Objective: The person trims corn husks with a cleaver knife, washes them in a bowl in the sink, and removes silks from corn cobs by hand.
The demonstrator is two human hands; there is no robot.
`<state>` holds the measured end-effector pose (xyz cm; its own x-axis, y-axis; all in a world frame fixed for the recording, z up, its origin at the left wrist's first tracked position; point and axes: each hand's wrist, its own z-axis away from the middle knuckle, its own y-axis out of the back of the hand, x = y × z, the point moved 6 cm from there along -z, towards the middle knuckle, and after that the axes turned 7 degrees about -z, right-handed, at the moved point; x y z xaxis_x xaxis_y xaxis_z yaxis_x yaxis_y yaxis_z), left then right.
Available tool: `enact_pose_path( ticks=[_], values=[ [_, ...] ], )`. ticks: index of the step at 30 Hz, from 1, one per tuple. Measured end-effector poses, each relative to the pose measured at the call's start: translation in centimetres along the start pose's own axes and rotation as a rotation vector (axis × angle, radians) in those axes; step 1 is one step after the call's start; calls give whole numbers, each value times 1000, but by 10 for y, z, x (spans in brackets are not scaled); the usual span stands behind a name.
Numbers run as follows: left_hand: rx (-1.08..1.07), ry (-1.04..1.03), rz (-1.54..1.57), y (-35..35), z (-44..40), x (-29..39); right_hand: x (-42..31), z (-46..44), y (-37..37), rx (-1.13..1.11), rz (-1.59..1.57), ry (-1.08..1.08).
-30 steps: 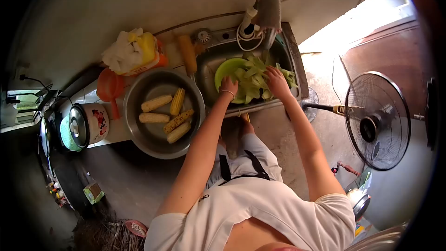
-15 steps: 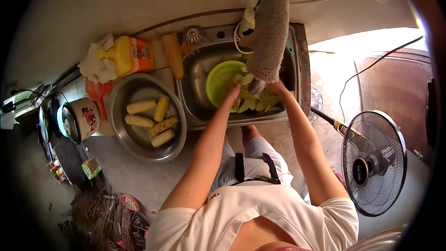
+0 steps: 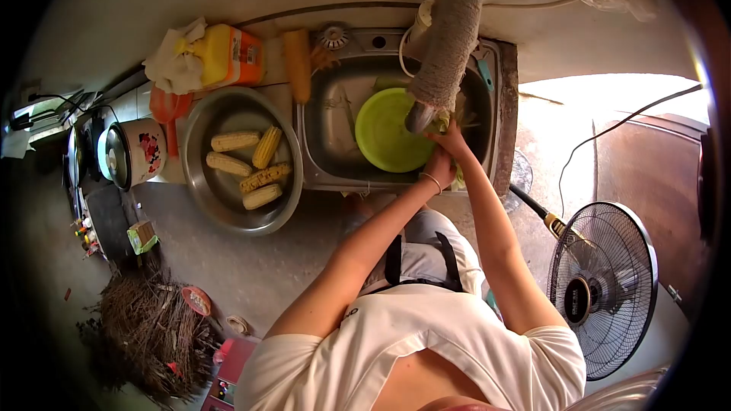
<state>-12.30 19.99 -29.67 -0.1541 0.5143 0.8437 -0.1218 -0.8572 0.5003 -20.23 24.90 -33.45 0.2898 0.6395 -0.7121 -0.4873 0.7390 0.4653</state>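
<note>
Over the sink (image 3: 324, 156), my left hand (image 3: 438, 165) and my right hand (image 3: 451, 141) are close together at the right edge of a lime-green basin (image 3: 388, 137). Both are closed around a bunch of pale green leaves that look like corn husks (image 3: 458, 180), mostly hidden by the hands. More of the bunch pokes out above my right hand. The basin holds no leaves that I can see. A thick bar wrapped in fuzzy grey cloth (image 3: 448, 46) hangs just above my hands and covers part of the view.
Left of the sink is a metal bowl (image 3: 199, 190) with several corn cobs (image 3: 266, 146). Behind it stand a yellow-orange jug (image 3: 228, 55) and a loofah-like tan roll (image 3: 297, 65). A fan (image 3: 605, 301) is on the right, a rice cooker (image 3: 137, 152) far left, and a twig pile (image 3: 145, 327) on the floor.
My left hand has come out of the green basin and moved right to meet my right hand. The spread leaves are now gathered between my hands, and the basin shows further right.
</note>
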Motion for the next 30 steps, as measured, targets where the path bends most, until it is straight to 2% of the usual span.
enact_pose_path(
  ticks=[4,6,7,8,9,10,12,13,15,16,18,19,21,25,27,28,30],
  values=[
    [-106,3,9,9,4,-9,23,-9,12,-12,108,-121],
    [-92,-217,-223,26,4,-25,43,-16,11,-43,-113,-78],
    [86,-216,-333,67,7,-16,46,-13,14,-41,-112,-76],
    [180,-61,-427,105,7,-18,43,-9,17,-15,-250,-2],
    [399,48,-571,133,14,-32,40,-6,21,14,-393,72],
    [617,158,-710,155,23,-49,40,-4,22,21,-401,71],
    [698,366,-552,167,32,-124,45,1,22,25,-542,-38],
    [696,357,-553,168,29,-152,51,-3,21,32,-547,-37],
    [222,879,58,139,29,-228,64,-15,16,13,-396,40],
    [216,874,57,143,31,-225,52,-7,18,19,-398,37],
    [107,730,-35,146,28,-210,25,9,31,209,124,67],
    [104,730,-37,150,31,-199,16,15,34,210,123,64],
    [362,396,-244,179,29,-153,5,23,37,201,305,35],
    [358,251,-284,218,37,-64,21,15,29,189,338,21],
    [411,42,-655,240,38,-24,29,7,25,149,346,38],
    [410,38,-660,251,37,-14,20,10,27,152,341,38],
    [395,-103,-883,266,36,13,3,17,32,142,377,-63]
  ],
)
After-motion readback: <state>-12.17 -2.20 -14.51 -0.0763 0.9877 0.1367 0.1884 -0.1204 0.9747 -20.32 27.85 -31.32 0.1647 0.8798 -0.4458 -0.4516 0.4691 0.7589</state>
